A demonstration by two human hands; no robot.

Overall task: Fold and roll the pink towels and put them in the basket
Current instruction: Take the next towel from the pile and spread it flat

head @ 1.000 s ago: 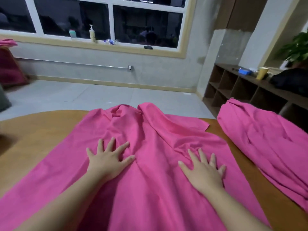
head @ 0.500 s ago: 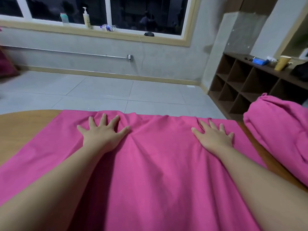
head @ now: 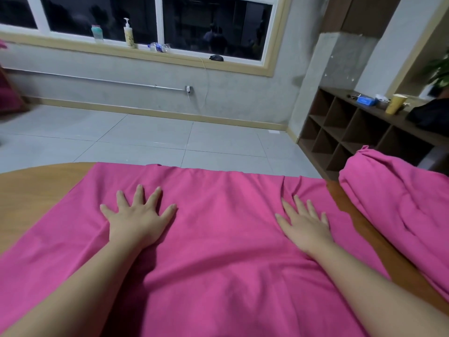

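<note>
On one table (head: 36, 188), two pink towels (head: 218, 239), two flat hands (head: 136, 220).

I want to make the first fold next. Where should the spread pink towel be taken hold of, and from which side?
Probably by its far edge, one corner per hand. The spread pink towel lies flat on the table, and the left hand and right hand already press it just short of that edge. Reach forward, pinch from above, and draw the edge toward the body.
</note>
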